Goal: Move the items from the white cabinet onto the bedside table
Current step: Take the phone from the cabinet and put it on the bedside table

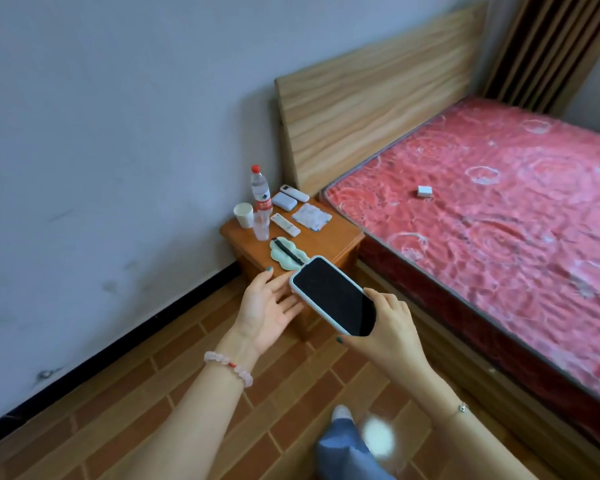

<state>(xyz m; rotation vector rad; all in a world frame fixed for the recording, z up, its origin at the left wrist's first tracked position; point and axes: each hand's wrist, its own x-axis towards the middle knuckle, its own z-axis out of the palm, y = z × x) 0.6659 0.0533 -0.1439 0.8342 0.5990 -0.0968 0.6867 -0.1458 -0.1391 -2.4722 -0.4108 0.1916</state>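
My right hand [385, 330] grips the near end of a smartphone [333, 295] with a dark screen and a pale case, held in the air just in front of the wooden bedside table [329, 242]. My left hand [267, 303] is open, palm up, just left of the phone and under its far end. On the table lie a green cloud-shaped eye mask [286, 254], two white remotes [285, 225] [294, 193], a white pouch [284, 201], a flat packet [310, 216], a water bottle [260, 192], a clear cup [261, 226] and a paper cup [243, 214]. The white cabinet is out of view.
The table stands in the corner between a grey wall [101, 150] and a bed with a red mattress [499, 202] and wooden headboard [378, 95]. A small white box [425, 191] lies on the mattress. Brick-pattern floor [153, 393] lies below; my leg [347, 452] shows at the bottom.
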